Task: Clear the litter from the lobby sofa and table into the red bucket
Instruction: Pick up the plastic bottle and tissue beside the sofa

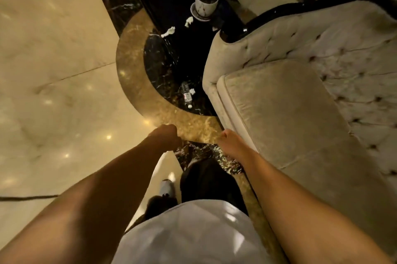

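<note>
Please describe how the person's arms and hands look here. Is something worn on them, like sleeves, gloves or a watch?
Both forearms are bare: no sleeves reach them, and no gloves, watch or bracelet show. The left hand and the right hand are uncovered too. Lower down, the person wears a white shirt, dark trousers and a light shoe.

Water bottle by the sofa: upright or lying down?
Lying down. The water bottle rests on its side on the dark floor inlay, cap toward the camera, beside a crumpled tissue.

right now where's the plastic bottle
In the head view the plastic bottle lies on the dark marble floor just left of the sofa arm, a crumpled tissue touching it, ahead of both hands.
</note>
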`<state>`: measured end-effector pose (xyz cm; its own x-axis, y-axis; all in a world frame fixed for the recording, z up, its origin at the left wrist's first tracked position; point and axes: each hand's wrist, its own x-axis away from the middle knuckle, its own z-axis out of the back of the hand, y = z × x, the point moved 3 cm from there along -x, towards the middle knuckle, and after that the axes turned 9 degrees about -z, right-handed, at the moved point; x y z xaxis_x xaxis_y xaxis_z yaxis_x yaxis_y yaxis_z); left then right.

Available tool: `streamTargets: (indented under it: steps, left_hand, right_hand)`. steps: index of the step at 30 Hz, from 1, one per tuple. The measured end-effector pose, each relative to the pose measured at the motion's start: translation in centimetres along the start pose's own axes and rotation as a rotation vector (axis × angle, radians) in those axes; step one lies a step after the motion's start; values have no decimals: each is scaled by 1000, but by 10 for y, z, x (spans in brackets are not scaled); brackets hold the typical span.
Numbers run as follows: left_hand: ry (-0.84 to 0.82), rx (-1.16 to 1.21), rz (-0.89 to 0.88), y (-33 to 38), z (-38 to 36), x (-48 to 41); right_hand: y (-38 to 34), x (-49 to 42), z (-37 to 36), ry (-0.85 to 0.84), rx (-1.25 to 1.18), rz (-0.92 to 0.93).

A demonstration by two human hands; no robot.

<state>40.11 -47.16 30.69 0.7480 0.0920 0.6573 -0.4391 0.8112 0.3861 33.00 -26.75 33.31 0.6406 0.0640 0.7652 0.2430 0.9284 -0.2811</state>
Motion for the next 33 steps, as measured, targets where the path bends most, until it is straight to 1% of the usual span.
streamTargets:
  steps: [2,4,5,7,9,10,12,13,16,19,22,24,26,30,33]
  left_hand:
    - [-1,108,34,-12,31,-34]
    - [-30,167,60,-20,48,-63]
    - [-57,200,91,-32,63,-102]
    - [-48,212,68,-31,78,-120]
    - [-4,246,63,-35,90,-144]
    - [1,270,98,-48,96,-175]
    - [-3,299,159,-66,97,-230]
    - [-16,334,185,-74,94,-255]
    - [4,494,211,-92,80,-331]
    - [-10,570,264,-112,49,-407]
    - [-92,634,323,-132,11,-481]
    - [-177,580,276,-143,-13,-522]
    - [-139,536,226,-155,-31,-564]
    - [16,610,304,-180,-70,-649]
    - [62,658,371,-190,-101,-710]
  right_hand:
    - [-44,-29,8,18,40,39]
    - [-78,-52,14,14,64,70]
    - [-107,-94,15,-16,92,59]
    - [-124,-117,25,-22,97,27]
    - [-143,-152,31,-50,103,39]
    - [-163,-193,27,-103,119,33]
    - [-185,-256,23,-149,134,-4]
    - [-194,-282,23,-141,121,-24]
    - [-212,-365,14,-88,68,-41]
    - [-213,-445,-9,-114,72,-74]
    - [-206,-527,-34,-125,132,-92]
    - [-200,-575,-51,-123,115,-131]
    - [-197,-622,-66,-117,90,-147]
    - [-195,-725,-110,-83,88,-148]
    - [-185,-790,-141,-16,45,-111]
